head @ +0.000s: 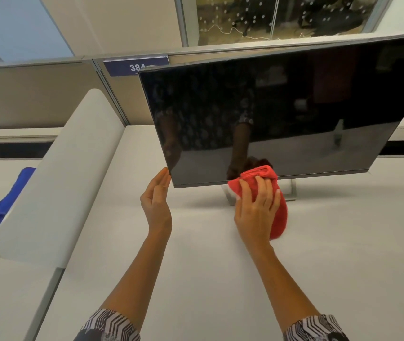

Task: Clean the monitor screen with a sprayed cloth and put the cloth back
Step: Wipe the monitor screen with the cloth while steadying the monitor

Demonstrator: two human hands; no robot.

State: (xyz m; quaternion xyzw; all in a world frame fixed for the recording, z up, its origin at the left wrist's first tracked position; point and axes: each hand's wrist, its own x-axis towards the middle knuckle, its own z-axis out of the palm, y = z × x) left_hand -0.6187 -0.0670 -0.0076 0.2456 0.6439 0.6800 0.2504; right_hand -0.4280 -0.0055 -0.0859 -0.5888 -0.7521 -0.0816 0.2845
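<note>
One white desk [208, 254], monitor [282, 107], beige partition [23, 99]

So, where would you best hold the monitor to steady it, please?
Take the monitor by its lower-left edge, from the left: that thin bezel is bare, the left hand touches it, and the right hand holds the red cloth further right.

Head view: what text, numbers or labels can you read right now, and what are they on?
"384": white digits on the blue sign atop the partition, the 4 partly hidden by the monitor corner.
Monitor and red cloth: no readable text.
</note>
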